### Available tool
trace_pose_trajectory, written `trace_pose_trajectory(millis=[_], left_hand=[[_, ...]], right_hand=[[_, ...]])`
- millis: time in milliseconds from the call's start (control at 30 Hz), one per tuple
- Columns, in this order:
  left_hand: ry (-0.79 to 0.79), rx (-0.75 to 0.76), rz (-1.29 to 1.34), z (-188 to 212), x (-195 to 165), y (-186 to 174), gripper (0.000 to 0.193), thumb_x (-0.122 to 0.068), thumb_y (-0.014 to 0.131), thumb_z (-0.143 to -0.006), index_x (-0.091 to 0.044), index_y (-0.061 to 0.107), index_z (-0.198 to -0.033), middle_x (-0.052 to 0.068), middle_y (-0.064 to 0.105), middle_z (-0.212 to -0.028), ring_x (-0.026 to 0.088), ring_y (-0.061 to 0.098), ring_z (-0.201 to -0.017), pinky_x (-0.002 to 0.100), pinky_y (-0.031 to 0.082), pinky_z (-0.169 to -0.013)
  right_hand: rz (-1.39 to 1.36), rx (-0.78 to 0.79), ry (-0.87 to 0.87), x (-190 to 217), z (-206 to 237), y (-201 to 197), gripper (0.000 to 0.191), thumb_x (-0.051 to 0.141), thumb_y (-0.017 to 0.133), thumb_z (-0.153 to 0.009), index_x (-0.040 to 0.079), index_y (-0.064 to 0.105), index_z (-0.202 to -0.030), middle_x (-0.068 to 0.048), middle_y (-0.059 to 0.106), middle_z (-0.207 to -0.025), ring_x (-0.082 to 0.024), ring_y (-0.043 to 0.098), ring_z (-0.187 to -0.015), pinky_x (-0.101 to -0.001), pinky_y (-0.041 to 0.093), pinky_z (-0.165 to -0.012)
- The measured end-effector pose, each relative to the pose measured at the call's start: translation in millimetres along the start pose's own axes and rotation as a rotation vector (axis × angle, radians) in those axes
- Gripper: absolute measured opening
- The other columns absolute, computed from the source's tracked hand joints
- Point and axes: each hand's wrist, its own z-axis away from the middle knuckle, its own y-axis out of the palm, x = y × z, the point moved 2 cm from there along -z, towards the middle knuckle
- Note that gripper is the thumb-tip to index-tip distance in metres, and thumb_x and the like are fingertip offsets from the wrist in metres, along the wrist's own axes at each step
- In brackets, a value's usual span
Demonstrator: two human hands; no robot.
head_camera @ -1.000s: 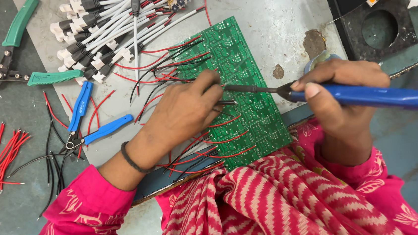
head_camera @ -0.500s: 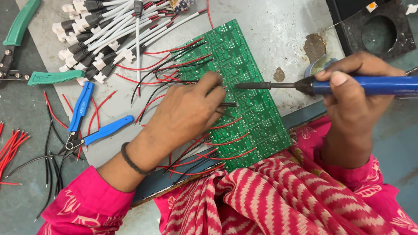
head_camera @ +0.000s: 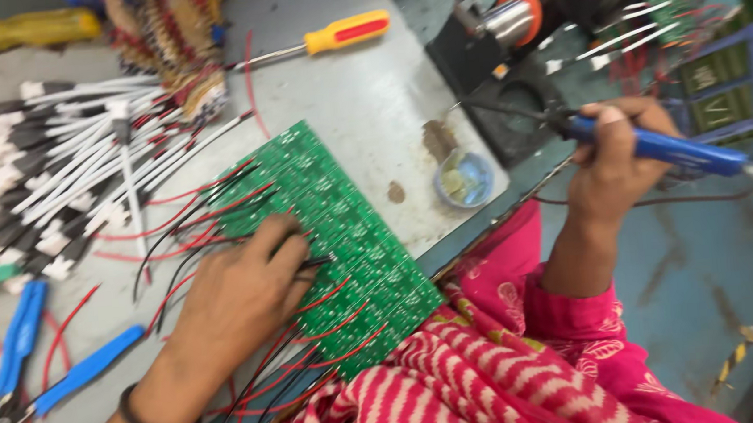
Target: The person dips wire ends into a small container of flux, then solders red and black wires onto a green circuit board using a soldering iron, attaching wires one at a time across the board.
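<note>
The left hand [head_camera: 239, 289] rests on the green board [head_camera: 334, 242], fingers pinching a black wire [head_camera: 316, 263] against it. The right hand [head_camera: 614, 161] grips a blue soldering iron [head_camera: 667, 148], tip over the black stand [head_camera: 510, 93]. A small round tin [head_camera: 464, 179] of yellowish paste sits beside the board

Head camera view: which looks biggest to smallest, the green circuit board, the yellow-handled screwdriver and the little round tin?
1. green circuit board
2. yellow-handled screwdriver
3. round tin
The screwdriver lies farther from the camera, so it may look smaller than it is.
</note>
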Motion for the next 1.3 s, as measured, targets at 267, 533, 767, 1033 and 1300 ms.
trace_pose_trajectory(millis=[267, 533, 767, 1033, 1300], left_hand=[[-0.035, 0.004, -0.029, -0.1, -0.1, 5.3, 0.027, -0.026, 0.074, -0.081, -0.007, 0.060, -0.093, 0.009, 0.062, -0.110, 0.033, 0.068, -0.060, 0.046, 0.055, -0.052], [-0.044, 0.028, -0.026, -0.3, 2.1, 5.1, 0.028, -0.027, 0.073, -0.081, -0.008, 0.061, -0.098, 0.008, 0.061, -0.111, 0.033, 0.068, -0.060, 0.046, 0.056, -0.052], [-0.025, 0.012, -0.011, 1.4, 4.1, 5.3, 0.026, -0.025, 0.073, -0.081, -0.006, 0.061, -0.094, 0.009, 0.062, -0.113, 0.032, 0.069, -0.062, 0.045, 0.056, -0.053], [-0.029, 0.023, -0.009, 2.8, 5.7, 5.1, 0.029, -0.025, 0.074, -0.080, -0.008, 0.061, -0.099, 0.010, 0.062, -0.113, 0.033, 0.069, -0.062, 0.045, 0.056, -0.053], [-0.031, 0.025, -0.016, 3.0, 5.5, 4.8, 0.028, -0.025, 0.074, -0.080, -0.009, 0.061, -0.098, 0.010, 0.062, -0.113, 0.033, 0.069, -0.062, 0.045, 0.056, -0.054]], right_hand=[[0.147, 0.158, -0.027, 4.1, -7.2, 10.5, 0.015, 0.011, 0.068, -0.103, -0.003, 0.069, -0.099, -0.008, 0.071, -0.091, -0.008, 0.058, -0.063, -0.0217, 0.045, -0.060], [0.326, 0.358, -0.258, 27.5, -7.9, 23.3, 0.017, 0.008, 0.069, -0.106, -0.006, 0.069, -0.096, -0.013, 0.075, -0.093, -0.014, 0.070, -0.075, -0.0240, 0.054, -0.071], [0.433, 0.428, -0.295, 47.6, -14.4, 31.8, 0.011, 0.005, 0.070, -0.100, -0.005, 0.071, -0.096, -0.013, 0.075, -0.090, -0.016, 0.070, -0.069, -0.0229, 0.053, -0.066], [0.428, 0.445, -0.272, 48.1, -13.9, 33.9, 0.010, 0.004, 0.068, -0.099, -0.005, 0.071, -0.097, -0.013, 0.076, -0.093, -0.015, 0.070, -0.071, -0.0229, 0.054, -0.068], [0.341, 0.398, -0.168, 31.4, -14.4, 25.7, 0.014, 0.006, 0.069, -0.105, -0.005, 0.073, -0.098, -0.008, 0.071, -0.084, -0.009, 0.060, -0.068, -0.0205, 0.047, -0.065]])
